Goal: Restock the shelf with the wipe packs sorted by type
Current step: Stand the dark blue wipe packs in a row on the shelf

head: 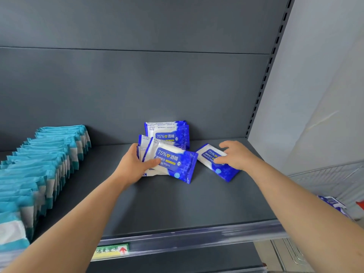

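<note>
Wipe packs in two types sit on the dark shelf (177, 203): a long upright row of teal packs (39, 164) runs along our 9 o'clock side, and blue alcohol packs cluster mid-shelf toward 12 o'clock, one upright pack (169, 133) against the back panel. Our left hand (134, 166) is curled around a leaning bunch of blue packs (171, 162), thumb across the front one. Our right hand (236, 154), at 2 o'clock, rests half-open with fingers spread on a single blue pack (216, 164) lying flat.
</note>
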Motion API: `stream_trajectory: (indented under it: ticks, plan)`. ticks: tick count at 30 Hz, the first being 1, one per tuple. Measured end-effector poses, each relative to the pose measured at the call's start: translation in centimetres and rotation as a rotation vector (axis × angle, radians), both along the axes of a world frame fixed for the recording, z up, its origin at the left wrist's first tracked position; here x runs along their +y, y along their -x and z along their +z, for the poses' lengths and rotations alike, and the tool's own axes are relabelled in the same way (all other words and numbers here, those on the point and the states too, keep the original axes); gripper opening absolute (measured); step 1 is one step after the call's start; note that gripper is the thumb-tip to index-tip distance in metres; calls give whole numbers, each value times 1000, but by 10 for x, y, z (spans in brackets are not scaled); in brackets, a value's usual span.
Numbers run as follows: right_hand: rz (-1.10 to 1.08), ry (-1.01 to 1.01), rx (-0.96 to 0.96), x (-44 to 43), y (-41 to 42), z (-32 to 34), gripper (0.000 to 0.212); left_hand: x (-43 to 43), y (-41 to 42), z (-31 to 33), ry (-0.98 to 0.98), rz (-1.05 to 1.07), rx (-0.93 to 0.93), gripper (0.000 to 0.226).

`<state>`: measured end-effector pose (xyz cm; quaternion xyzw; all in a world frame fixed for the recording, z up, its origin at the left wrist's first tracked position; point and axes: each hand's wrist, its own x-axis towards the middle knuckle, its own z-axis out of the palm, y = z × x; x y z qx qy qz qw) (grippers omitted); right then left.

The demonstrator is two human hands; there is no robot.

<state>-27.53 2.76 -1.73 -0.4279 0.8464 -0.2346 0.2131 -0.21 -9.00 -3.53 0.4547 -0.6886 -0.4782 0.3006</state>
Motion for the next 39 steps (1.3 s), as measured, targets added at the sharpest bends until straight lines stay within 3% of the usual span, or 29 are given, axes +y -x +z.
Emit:
stream_trajectory:
  ticks: [3,9,11,16,18,21,25,28,30,34,39]
  plan:
    - [-51,118,-150,3,0,3,20,-1,1,-1,1,20,-9,43]
    - [-84,381,-697,18,-4,19,19,-1,8,-3,-8,95,-24,39]
    - [34,374,-665,17,-16,21,22,-2,10,-3,-28,81,-14,38]
    - [189,341,-362,-9,-54,18,30,6,8,1,-135,-18,148,30]
    - [242,357,-313,-18,-69,18,30,10,6,1,-114,-70,168,45]
    - [275,362,-252,-27,-84,18,28,7,0,1,-37,-90,47,68]
    - [135,408,-289,-33,-77,19,14,-3,-23,5,-105,-62,48,66]
    - [71,221,-220,-38,-70,15,26,-11,-45,10,-161,-3,72,60]
    - [45,151,-285,-45,-72,11,42,-16,-54,10,-197,19,78,59]
    - [-10,202,-550,-57,-87,9,45,-23,-58,6,-215,12,44,56]
    - [-7,249,-500,-63,-90,7,48,-23,-60,5,-202,-30,73,55]
